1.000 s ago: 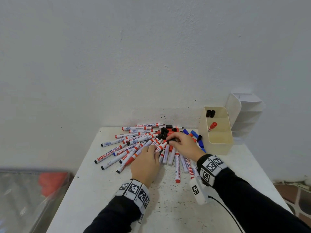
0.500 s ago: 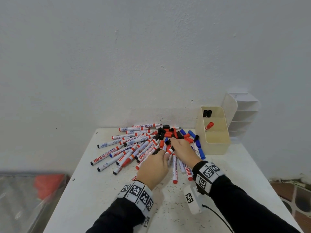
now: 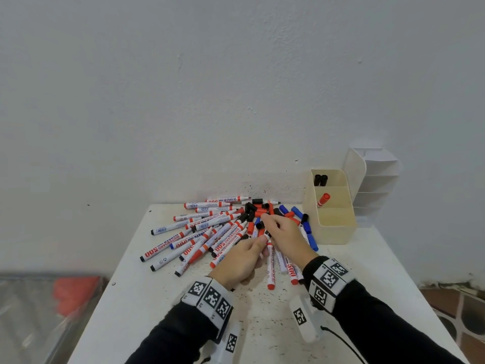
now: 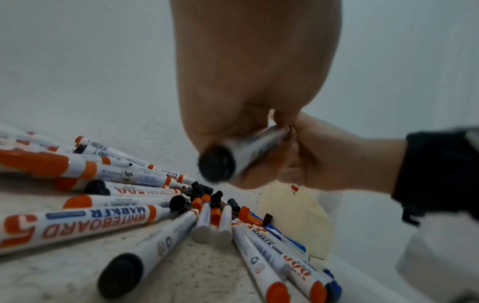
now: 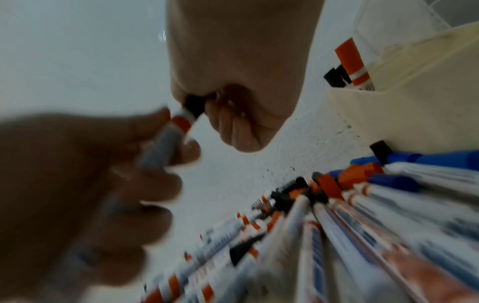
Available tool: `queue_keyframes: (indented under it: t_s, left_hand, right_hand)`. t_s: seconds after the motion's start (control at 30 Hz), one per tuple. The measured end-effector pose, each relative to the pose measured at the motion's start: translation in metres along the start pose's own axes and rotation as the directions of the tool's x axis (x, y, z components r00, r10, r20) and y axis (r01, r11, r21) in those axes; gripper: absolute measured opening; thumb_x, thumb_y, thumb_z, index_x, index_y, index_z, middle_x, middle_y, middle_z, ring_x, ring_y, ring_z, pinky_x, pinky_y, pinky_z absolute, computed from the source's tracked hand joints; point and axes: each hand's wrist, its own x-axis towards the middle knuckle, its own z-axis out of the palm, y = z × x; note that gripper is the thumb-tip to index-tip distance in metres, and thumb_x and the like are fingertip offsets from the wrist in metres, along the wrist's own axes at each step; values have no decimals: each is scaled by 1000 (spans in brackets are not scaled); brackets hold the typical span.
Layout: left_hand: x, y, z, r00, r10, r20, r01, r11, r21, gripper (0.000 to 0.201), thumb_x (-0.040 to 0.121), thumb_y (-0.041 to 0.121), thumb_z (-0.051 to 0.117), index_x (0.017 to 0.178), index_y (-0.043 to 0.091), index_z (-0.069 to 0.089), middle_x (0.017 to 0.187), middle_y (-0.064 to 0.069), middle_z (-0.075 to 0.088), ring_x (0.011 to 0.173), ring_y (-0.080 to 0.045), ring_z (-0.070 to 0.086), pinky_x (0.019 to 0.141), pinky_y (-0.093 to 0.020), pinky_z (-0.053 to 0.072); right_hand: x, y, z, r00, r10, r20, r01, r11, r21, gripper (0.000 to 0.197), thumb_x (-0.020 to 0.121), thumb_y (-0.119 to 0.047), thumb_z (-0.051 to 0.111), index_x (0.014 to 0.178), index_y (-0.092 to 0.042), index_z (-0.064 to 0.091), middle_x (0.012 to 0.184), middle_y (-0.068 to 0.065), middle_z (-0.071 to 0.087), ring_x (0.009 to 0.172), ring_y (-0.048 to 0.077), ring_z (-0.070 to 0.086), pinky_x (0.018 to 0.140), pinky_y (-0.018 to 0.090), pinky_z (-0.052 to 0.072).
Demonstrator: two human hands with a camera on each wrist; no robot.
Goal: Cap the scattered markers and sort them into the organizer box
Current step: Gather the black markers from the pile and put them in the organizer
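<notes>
Our left hand (image 3: 242,258) is curled round the barrel of a whiteboard marker (image 5: 166,141), lifted above the white counter (image 3: 147,306), while our right hand (image 3: 284,237) pinches a black cap (image 5: 193,106) at the marker's tip, the two hands touching. Below them we see the scattered markers (image 3: 210,232) fanned across the counter, several barrels reading "WHITEBOARD MARKER" and "500" in red, among loose black, red and blue caps. Right of the pile stands the cream organizer box (image 3: 333,229), with two black-capped markers in its far compartment and one red-capped marker (image 3: 323,199) in the middle one.
</notes>
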Motion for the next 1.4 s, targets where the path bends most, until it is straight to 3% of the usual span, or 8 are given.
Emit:
queue_keyframes:
  t_s: [0.13,0.2,0.43,0.63,0.83,1.07,1.27,1.4]
  left_hand:
    - [3,-6,-5,935,222,-276,-139,947,290,36,101,39,23,83,25,52,78,10,53,69,-1,49,58,-6,38]
    - [7,-17,-12,880,232,-414,-43,908,417,26,100,32,33,105,18,54,99,1,59,83,-9,54,65,-15,40]
    - [11,-30,-7,933,22,-360,288,557,779,25,94,30,45,115,19,52,108,1,60,92,-15,60,68,-25,45]
    - [18,-29,-4,931,-36,-363,327,520,789,22,93,22,49,114,17,51,107,1,58,91,-15,57,68,-26,41]
    - [21,-29,-5,930,-28,-367,336,473,814,22,94,18,47,116,15,53,108,0,60,95,-17,61,68,-25,42]
    - [21,-32,-4,915,17,-404,334,534,777,28,95,41,43,106,18,54,88,4,53,75,-11,53,63,-23,43]
    - [19,-33,-5,899,48,-436,327,588,739,28,92,43,44,100,18,52,94,2,59,82,-13,61,73,-28,54]
    - [19,-33,-4,894,77,-441,308,608,732,28,91,44,43,100,18,51,96,1,58,83,-13,60,74,-30,54]
  right_hand:
    - [2,-27,-25,992,-110,-68,103,990,-98,17,90,-32,55,85,-16,59,68,-9,57,55,0,51,52,12,43]
    - [4,-43,-45,948,-232,-217,196,965,-174,15,89,-25,57,98,-13,61,77,-10,59,64,-2,54,59,7,45]
    - [14,-61,-118,583,-549,-599,299,830,-470,19,92,-8,53,107,1,60,87,-2,60,86,20,58,80,26,46]
    - [39,-19,-130,718,-416,-559,122,865,-487,25,94,-5,48,115,5,56,110,22,56,85,14,50,77,0,28]
    - [63,15,-130,801,-228,-554,-14,918,-397,24,91,-10,54,113,-3,55,108,19,58,86,23,55,78,28,44]
    - [64,26,-123,898,-41,-437,-153,904,-400,33,99,-14,38,125,-3,53,115,18,61,102,27,57,80,25,38]
    - [63,25,-123,892,36,-451,-195,930,-311,36,100,-14,32,127,-3,52,124,16,57,111,27,53,83,23,32]
    - [62,15,-117,820,-188,-541,-36,925,-377,28,97,-11,36,108,0,60,104,15,61,90,21,53,80,29,40]
